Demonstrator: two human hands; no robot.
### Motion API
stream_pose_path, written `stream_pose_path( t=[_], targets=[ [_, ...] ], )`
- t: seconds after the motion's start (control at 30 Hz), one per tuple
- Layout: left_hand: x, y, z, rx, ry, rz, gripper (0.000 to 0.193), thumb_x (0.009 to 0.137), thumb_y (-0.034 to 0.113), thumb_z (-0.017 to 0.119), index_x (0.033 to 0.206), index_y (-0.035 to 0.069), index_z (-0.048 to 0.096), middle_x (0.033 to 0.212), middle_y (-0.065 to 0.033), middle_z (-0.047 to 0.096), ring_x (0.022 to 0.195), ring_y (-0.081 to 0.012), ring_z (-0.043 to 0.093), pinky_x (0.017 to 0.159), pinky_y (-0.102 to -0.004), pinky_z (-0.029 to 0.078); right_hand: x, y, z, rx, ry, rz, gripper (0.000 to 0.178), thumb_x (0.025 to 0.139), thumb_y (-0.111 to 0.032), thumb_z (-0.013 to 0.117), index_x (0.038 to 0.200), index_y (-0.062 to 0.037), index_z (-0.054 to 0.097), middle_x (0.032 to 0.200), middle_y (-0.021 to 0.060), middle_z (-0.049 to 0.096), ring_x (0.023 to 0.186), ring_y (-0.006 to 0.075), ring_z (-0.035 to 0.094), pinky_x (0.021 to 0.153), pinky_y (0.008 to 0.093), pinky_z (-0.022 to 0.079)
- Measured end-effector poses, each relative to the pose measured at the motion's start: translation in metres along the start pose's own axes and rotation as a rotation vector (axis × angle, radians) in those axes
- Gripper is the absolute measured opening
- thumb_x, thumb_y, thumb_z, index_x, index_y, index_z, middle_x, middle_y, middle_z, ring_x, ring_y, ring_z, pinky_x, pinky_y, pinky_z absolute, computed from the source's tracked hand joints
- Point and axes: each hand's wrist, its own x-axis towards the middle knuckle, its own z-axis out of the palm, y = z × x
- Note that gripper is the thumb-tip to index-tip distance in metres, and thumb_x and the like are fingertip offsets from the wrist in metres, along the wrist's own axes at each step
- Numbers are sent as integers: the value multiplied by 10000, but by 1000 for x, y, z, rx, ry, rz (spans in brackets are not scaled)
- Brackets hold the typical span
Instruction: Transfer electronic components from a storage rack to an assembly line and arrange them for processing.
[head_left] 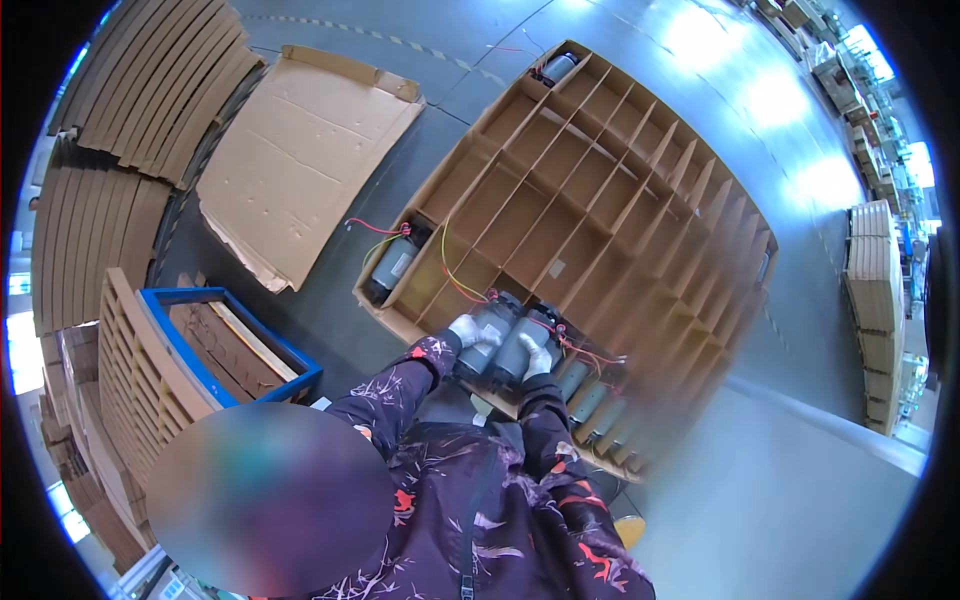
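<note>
Both my hands wear white gloves and work at the near edge of a large cardboard box (455, 215) split into many compartments. My left hand (466, 330) is closed on a dark grey cylindrical motor (495, 318) with red and yellow wires. Right beside it, my right hand (537, 356) grips a second grey cylindrical motor (515, 350), tilted, with red wires at its top. The two motors lie close together. Another wired motor (394, 267) sits in the left corner compartment. Several more grey cylinders (590, 400) stand in the near row to the right, partly blurred.
At far left rise stacks of folded cardboard (165, 90). A flat cardboard sheet (305, 150) lies on the floor. Nearer is a blue-framed crate (290, 350) beside a slatted wooden panel (145, 350). One more motor (560, 67) occupies the box's far corner. Flat boards (872, 300) stand stacked at right.
</note>
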Motion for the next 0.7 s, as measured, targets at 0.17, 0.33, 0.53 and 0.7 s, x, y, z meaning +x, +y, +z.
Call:
stream_pose_path(
  t=[0.17, 0.33, 0.53, 0.7],
  targets=[
    [23, 39, -2, 143, -25, -35, 1053, 470, 527, 902, 1252, -73, 532, 1153, -203, 654, 1014, -298, 658, 898, -371, 521, 24, 1, 7, -180, 238, -70, 588, 634, -134, 883, 1121, 47, 607, 1015, 127, 666, 816, 260, 657, 731, 397, 566],
    [56, 19, 18, 216, 189, -75, 812, 645, 573, 778, 1220, 29, 599, 1143, -198, 657, 1053, -335, 636, 911, -380, 503, 55, 18, 15, -572, 409, -175, 629, 643, -289, 898, 1078, 88, 644, 1050, 163, 695, 880, 256, 672, 848, 350, 518],
    [62, 36, 42, 185, 359, 7, 458, 792, 450, 672, 1097, 109, 659, 1031, -194, 676, 962, -378, 645, 837, -446, 529, 102, 36, -20, -1073, 615, -63, 782, 664, -502, 820, 1146, 78, 616, 1068, 254, 671, 1019, 359, 648, 894, 398, 493],
    [44, -2, 51, 280, 412, -31, 711, 816, 434, 640, 1361, 16, 456, 1347, -225, 508, 1217, -361, 518, 1044, -422, 408, 23, -2, 24, -1039, 563, -430, 722, 815, -327, 705, 1434, -132, 390, 1089, 204, 649, 897, 358, 658, 841, 452, 497]
  ],
)
